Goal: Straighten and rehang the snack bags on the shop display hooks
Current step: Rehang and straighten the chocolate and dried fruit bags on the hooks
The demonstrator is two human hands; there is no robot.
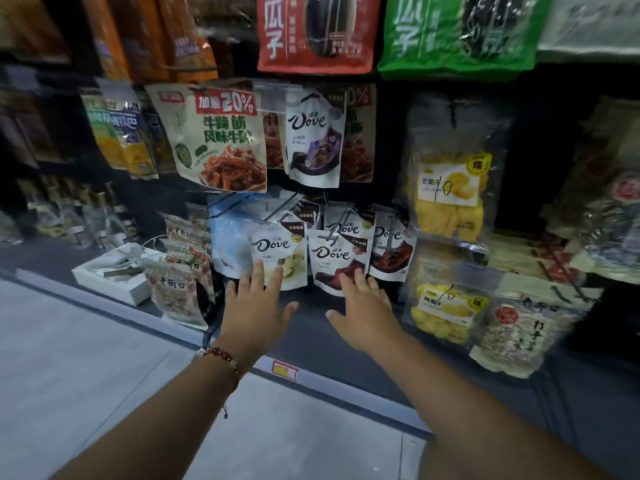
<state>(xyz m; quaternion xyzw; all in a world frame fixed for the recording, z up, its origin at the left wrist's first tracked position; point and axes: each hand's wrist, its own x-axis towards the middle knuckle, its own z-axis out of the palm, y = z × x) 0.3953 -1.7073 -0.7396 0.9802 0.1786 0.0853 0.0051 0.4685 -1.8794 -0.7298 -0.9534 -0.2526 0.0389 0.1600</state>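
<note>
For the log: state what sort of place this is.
Most likely a small shop's snack aisle: Dove pouches and mango bags hang on wall hooks, with a price tag on the shelf edge below. Both hands reach for the pouches.

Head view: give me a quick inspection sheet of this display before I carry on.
Surface: dark display rack with hooks above a grey floor.
Job's things: white Dove bag and red Dove bag hang in the lower row; purple Dove bag hangs above.
Clutter: white box on the base ledge.
Hands: left hand open, fingertips on the white Dove bag; right hand open, fingertips at the red Dove bag.
Cables: thin white cable by the box.
Surroundings: dried mango bags, sunflower seed bags.
</note>
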